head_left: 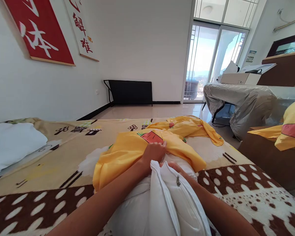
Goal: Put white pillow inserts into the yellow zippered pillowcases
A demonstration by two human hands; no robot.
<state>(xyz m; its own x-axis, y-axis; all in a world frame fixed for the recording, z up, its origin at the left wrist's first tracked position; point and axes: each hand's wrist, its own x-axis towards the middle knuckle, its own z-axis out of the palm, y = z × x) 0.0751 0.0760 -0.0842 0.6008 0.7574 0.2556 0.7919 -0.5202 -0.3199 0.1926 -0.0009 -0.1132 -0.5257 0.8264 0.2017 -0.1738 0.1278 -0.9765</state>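
Note:
A yellow pillowcase point(120, 149) printed with red carrots lies spread on the bed. My left hand point(154, 155) is closed in a fist on its near edge, gripping the cloth. A plump white pillow point(135, 209) stands in front of me, its upper part against the yellow fabric. An open-looking zipper edge with a metal pull point(178, 180) runs down the pillow. My right hand point(175, 167) is bent round the top of the pillow, close beside my left hand. Pillow folds hide most of its fingers.
A patterned blanket point(71, 157) covers the bed. Another white pillow point(14, 144) lies at the left. More yellow cloth point(291, 124) rests on a cardboard box point(263, 154) at right. Beyond stands a plastic-covered table point(238, 95); a black folded frame point(131, 92) leans by the wall.

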